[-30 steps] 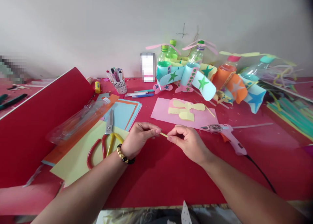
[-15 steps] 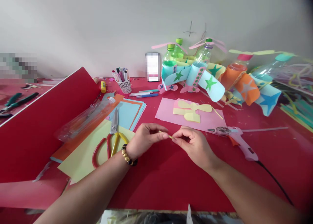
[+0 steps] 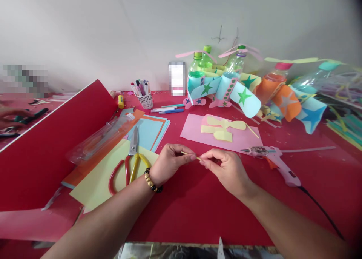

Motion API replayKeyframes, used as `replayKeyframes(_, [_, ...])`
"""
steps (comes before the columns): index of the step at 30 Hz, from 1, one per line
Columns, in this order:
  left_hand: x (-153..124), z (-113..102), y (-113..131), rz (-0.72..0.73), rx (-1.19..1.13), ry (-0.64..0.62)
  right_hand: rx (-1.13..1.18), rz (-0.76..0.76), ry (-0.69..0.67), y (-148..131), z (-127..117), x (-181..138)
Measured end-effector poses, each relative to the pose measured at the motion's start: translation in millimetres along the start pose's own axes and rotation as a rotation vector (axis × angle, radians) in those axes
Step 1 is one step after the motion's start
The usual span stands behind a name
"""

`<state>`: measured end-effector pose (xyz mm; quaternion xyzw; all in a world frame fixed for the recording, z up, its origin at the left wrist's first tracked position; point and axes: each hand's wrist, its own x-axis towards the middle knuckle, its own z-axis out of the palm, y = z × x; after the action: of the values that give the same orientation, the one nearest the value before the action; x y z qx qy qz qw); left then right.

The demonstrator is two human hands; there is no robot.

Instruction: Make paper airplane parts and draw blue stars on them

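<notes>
A thin wooden stick (image 3: 190,155) is being pinched between the fingertips of the left hand (image 3: 171,164) and the right hand (image 3: 226,172), with one end held in each, above a red tabletop (image 3: 192,213). Neither hand is spread. A pink glue gun (image 3: 283,174) is lying at 3 o'clock, red-and-yellow-handled scissors (image 3: 133,147) at 9 o'clock, and a yellow paper propeller (image 3: 223,125) on pink card (image 3: 192,128) at 12 o'clock. Open tabletop is stretching toward 6 o'clock.
</notes>
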<state>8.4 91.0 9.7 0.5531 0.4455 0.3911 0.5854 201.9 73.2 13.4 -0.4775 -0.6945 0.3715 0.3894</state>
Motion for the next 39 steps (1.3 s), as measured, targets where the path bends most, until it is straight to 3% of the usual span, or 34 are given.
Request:
replayKeyframes(14, [-3, -3, 6, 0.022, 0.137, -0.015, 0.158, 0.177, -0.124, -5, -5, 3])
replayKeyframes(22, [1, -12, 9, -0.033, 0.094, 0.093, 0.220, 0.247, -0.133, -3, -7, 5])
replayKeyframes(25, [2, -15, 10, 0.073, 0.227, 0.179, 0.274, 0.266, -0.132, 0, -8, 7])
replayKeyframes(27, [2, -16, 9, 0.255, 0.375, 0.203, 0.320, 0.300, -0.136, 2, -8, 8])
replayKeyframes(30, [0, -15, 6, 0.580, 0.605, 0.058, 0.430, 0.384, -0.171, 6, -6, 8])
replayKeyframes(32, [-2, -14, 4, 0.704, 0.721, -0.037, 0.518, 0.437, -0.210, 7, -4, 8])
replayKeyframes(36, [-3, -13, 2, 0.722, 0.842, -0.091, 0.521, 0.445, -0.280, 6, -3, 7])
replayKeyframes(39, [-3, -13, 1, 0.662, 0.869, -0.109, 0.261, 0.295, -0.235, 3, -3, 5])
